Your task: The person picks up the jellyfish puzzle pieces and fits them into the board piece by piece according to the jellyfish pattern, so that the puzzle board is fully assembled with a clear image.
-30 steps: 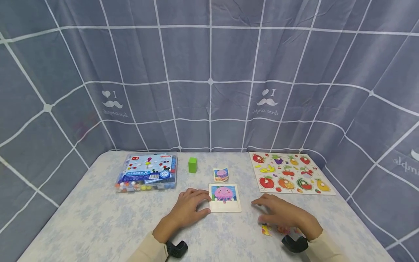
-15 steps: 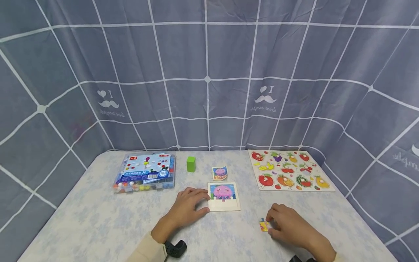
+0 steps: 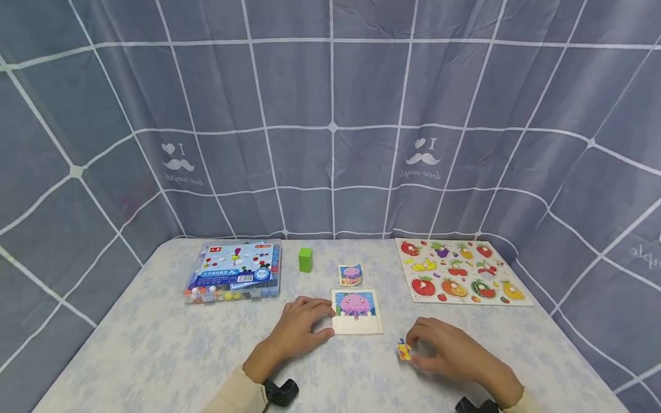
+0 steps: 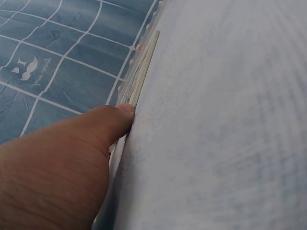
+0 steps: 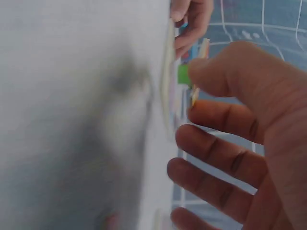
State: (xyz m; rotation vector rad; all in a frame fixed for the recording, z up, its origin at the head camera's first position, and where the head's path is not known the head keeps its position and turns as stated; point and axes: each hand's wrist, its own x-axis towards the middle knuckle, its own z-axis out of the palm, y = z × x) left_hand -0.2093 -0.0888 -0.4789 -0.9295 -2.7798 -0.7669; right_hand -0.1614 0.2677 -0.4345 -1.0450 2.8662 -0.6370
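A small square puzzle board (image 3: 357, 327) lies mid-table, a pink octopus picture filling its upper part and pale bare wood below. My left hand (image 3: 298, 328) rests at its left edge, fingers loosely bent. In the left wrist view the thumb (image 4: 125, 108) touches the board's side (image 4: 146, 67). To the right of the board, my right hand (image 3: 454, 350) pinches a yellow jigsaw piece (image 3: 403, 350) between thumb and index finger. The right wrist view shows this piece (image 5: 194, 94) edge-on at the fingertips, with the other fingers spread apart.
Behind the board lies a small curled octopus picture (image 3: 350, 275). A green block (image 3: 305, 260) stands farther back, beside a clear plastic box (image 3: 232, 293) of coloured balls at left. A fruit puzzle board (image 3: 467, 298) occupies the back right, before a grey-blue checked curtain (image 3: 361, 160).
My right hand has come down to the loose pieces, picked up the yellow jigsaw piece and carried it slightly left. The left hand stays at the board's edge.
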